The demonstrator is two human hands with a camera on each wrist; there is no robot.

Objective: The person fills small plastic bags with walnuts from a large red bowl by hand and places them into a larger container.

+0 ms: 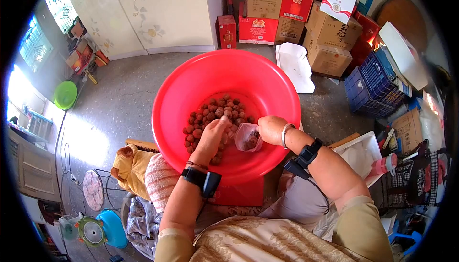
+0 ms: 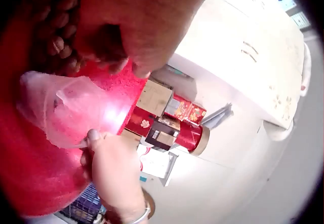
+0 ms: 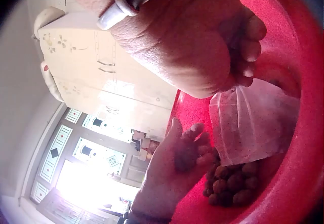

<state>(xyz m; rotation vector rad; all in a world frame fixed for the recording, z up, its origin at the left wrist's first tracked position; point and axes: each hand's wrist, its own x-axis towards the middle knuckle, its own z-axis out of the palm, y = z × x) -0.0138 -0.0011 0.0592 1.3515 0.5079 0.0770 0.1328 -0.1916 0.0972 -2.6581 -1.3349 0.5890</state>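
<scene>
The person's right hand (image 1: 271,130) hangs just inside the right side of the big red basin (image 1: 189,82), thumb and fingertips pinched on the top edge of a clear plastic bag (image 1: 242,132). The bag has some brown nuts in its bottom and sits low in the basin, toward the near right of its wall. The left hand (image 1: 211,140) is over the middle of the basin, just beside the bag; its fingers are curled, and from the right wrist's view a dark round thing, seemingly one nut, shows in their grasp. Around and beyond that hand the loose brown nuts (image 1: 222,109) lie heaped on the basin floor, running from its middle toward the left and near edges. A silver bangle (image 1: 285,136) circles the right wrist. Outside the basin's near left rim I see a pink towel (image 1: 161,178) and a yellow cloth (image 1: 133,167). Past its far right rim lies a white foam piece (image 1: 295,67), with stacked cartons (image 1: 331,31) behind and blue crates (image 1: 375,87) farther right.
</scene>
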